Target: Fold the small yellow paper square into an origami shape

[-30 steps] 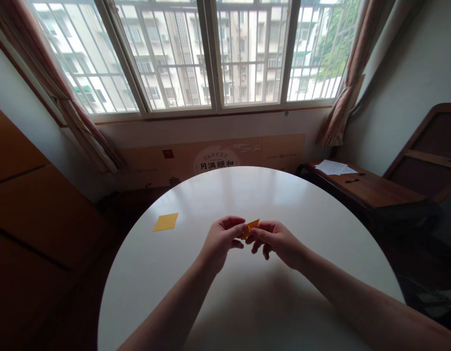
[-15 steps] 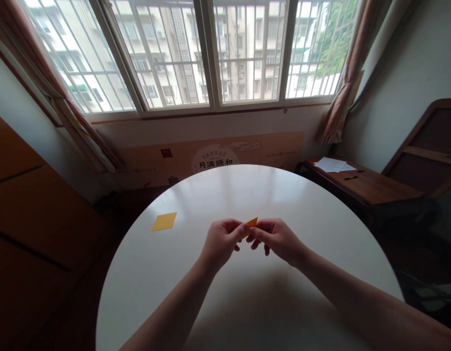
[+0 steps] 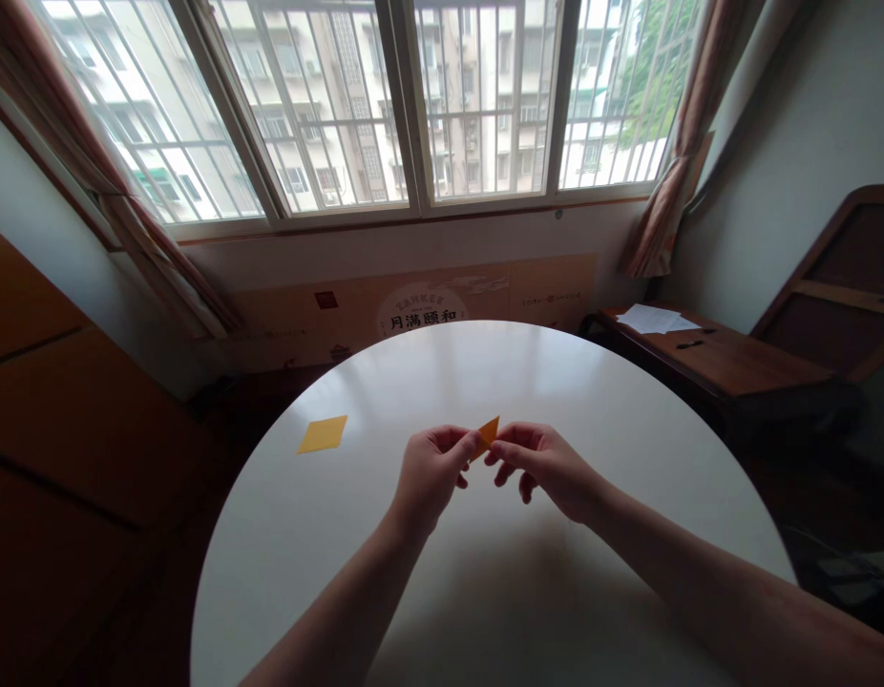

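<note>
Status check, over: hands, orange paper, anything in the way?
Left hand, right hand: both pinching orange paper. Paper over white table, partly hidden. Yellow sheet off to the left, apart from both hands.

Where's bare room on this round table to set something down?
The white tabletop is bare between the yellow paper and left hand, right of the right hand, and beyond both hands toward the window. Crowded: between the hands, around the orange paper.
</note>
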A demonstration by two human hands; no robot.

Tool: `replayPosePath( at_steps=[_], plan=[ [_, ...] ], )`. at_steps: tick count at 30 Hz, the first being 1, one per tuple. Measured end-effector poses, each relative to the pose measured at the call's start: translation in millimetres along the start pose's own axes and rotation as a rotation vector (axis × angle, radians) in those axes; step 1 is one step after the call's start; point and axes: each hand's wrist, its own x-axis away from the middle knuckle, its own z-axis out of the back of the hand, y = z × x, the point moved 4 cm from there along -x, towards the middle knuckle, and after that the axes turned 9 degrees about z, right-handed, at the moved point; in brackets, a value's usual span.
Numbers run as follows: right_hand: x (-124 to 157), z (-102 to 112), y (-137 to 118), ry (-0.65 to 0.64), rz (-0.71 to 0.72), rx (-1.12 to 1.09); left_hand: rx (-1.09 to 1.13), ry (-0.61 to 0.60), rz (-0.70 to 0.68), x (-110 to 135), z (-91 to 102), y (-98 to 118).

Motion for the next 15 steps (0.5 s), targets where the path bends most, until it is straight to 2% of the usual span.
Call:
replayPosePath(
  at_steps=[7,15],
  plan=[
    [0.4,1.3,5.6,-0.017,-0.063,-0.041,-0.088,-0.044,-0.031,3.0,-3.3,0.8],
    [0.2,1.7,3.1,-0.018,-0.073,-0.004,0.012,-0.095,0.141,2.2,-2.4,-4.2]
  ],
)
